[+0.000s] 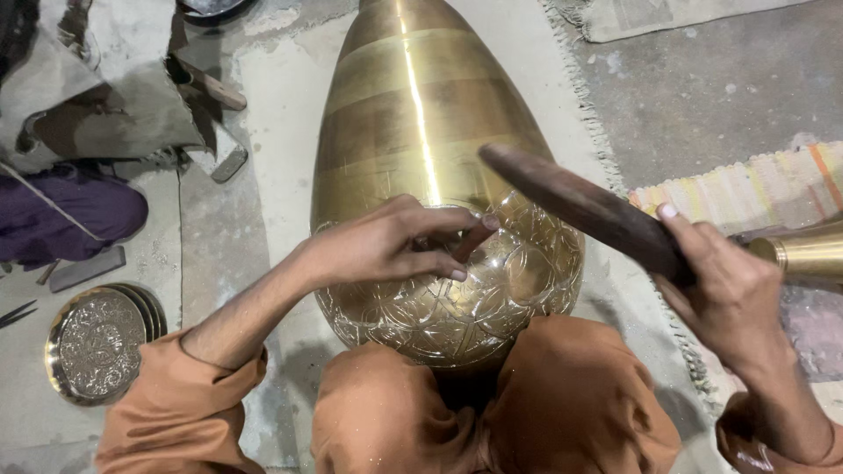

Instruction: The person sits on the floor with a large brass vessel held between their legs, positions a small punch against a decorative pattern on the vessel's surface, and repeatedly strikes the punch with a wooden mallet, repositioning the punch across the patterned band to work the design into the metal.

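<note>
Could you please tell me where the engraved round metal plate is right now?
In the head view, the engraved round metal plate lies on the floor at the lower left, beside the person's left elbow and left of the large brass vessel.

There are no boxes, bags, packs, labels, signs or screens to see here.
</note>
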The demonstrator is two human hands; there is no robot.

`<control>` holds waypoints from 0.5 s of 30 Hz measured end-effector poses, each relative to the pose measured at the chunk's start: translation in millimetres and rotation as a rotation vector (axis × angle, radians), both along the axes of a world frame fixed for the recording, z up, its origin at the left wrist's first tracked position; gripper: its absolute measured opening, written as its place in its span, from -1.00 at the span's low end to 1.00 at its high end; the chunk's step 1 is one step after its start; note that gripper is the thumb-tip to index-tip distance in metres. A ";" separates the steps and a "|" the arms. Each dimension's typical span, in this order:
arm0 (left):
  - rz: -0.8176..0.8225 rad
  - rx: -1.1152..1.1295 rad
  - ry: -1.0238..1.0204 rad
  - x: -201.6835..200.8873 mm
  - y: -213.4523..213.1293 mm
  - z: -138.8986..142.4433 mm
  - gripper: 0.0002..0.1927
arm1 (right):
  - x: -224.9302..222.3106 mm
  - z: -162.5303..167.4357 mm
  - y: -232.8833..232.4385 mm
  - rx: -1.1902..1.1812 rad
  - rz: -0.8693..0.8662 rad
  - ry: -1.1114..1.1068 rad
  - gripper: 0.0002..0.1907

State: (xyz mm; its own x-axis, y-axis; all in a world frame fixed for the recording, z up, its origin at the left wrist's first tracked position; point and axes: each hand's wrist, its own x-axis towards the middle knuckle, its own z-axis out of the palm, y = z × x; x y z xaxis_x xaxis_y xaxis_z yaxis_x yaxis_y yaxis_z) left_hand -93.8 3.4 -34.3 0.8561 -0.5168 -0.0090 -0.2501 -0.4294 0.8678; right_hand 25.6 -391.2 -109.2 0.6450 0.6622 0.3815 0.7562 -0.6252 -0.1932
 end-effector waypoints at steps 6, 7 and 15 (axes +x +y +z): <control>0.001 0.050 -0.138 -0.2 2.2 -3.6 -0.48 | -1.5 10.4 25.6 0.507 0.087 0.261 -0.46; -0.005 0.076 -0.146 1.1 2.9 -5.1 -0.49 | -3.4 12.8 29.6 0.410 0.078 0.276 -0.48; -0.041 0.036 -0.168 7.4 1.8 -1.0 -0.57 | -9.7 21.9 53.2 0.413 0.149 0.220 -0.40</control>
